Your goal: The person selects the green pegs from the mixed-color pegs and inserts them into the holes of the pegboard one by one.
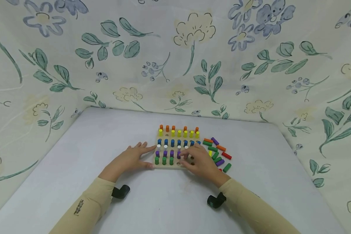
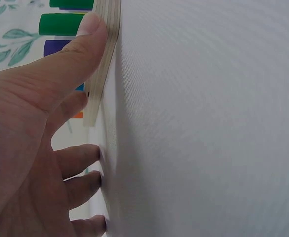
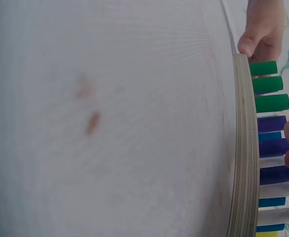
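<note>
A wooden pegboard point(image 1: 163, 167) stands on the table with rows of orange, yellow, blue, white, purple and green pegs. My left hand point(image 1: 134, 157) lies at its left side, fingers spread. In the left wrist view the left thumb point(image 2: 85, 47) presses the board's edge beside a green peg point(image 2: 60, 23); the other fingertips rest on the table. Over the board's front right part, my right hand point(image 1: 200, 161) bends its fingers. Its thumb and a finger pinch the top of a purple peg point(image 3: 272, 147) in the right wrist view, partly hiding the grip.
Loose pegs in red, green, purple, orange and yellow lie right of the board, among them a red peg point(image 1: 226, 156) and a green peg point(image 1: 227, 167). White cloth covers the table point(image 1: 169, 201). Behind it hangs a floral curtain point(image 1: 163, 71).
</note>
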A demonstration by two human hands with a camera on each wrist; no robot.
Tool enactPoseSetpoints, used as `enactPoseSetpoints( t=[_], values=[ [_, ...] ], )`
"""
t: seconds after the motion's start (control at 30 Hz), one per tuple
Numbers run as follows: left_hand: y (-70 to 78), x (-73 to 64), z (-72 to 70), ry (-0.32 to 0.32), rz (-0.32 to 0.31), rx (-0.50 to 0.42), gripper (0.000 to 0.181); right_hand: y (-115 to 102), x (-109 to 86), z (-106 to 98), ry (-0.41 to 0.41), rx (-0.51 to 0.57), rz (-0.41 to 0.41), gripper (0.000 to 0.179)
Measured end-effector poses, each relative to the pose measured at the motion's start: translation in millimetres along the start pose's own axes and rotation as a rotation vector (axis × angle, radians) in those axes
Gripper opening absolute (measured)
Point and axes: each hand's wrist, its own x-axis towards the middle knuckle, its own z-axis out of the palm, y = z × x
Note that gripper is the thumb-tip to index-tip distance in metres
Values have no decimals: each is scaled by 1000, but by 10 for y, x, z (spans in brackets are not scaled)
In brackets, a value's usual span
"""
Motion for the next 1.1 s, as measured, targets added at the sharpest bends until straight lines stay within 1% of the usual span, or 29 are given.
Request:
enactPoseSetpoints(
  t=[0.13,0.37,0.53,0.67,0.77,1.1],
  values=[
    [-14,5,4,-1,-6,1,86,8,-8,-18,2,7,9,19],
    [-30,20,4,5,-11,5,86,27,-42,-46,29,45,21,19],
    [-25,16,12,7,-11,-3,86,86,-86,-54,22,44,63,20],
    [-17,10,17,9,-9,-4,85,131,-114,-63,11,13,95,20],
    [-15,13,17,8,-9,-1,85,137,-125,-85,15,4,96,19],
    [-4,20,12,2,-14,1,85,177,-169,-119,52,33,101,18]
  ],
)
